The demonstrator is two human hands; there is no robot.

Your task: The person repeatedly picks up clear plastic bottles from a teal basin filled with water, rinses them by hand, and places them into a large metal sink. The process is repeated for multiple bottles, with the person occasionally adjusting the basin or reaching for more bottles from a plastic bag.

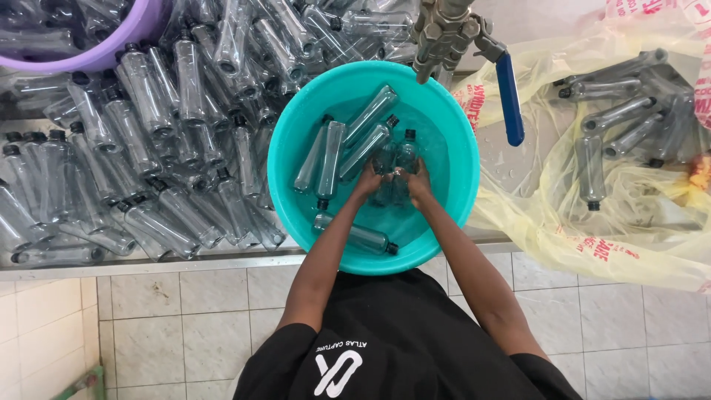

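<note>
Head view looks down into a teal basin (296, 148) of water. Both hands, left hand (368, 180) and right hand (419, 181), close around one clear bottle (404, 155) with a black cap, held near the basin's middle, seemingly half under water. Other bottles float beside it; a blue-handled tap (511, 96) hangs above.

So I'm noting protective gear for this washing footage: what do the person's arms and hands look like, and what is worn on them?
Both arms are bare from the short sleeves down. The left hand and right hand wear no gloves, and no watch, band or ring shows. The sleeves belong to a black T-shirt with a white logo mark and small white lettering near the neckline.
</note>
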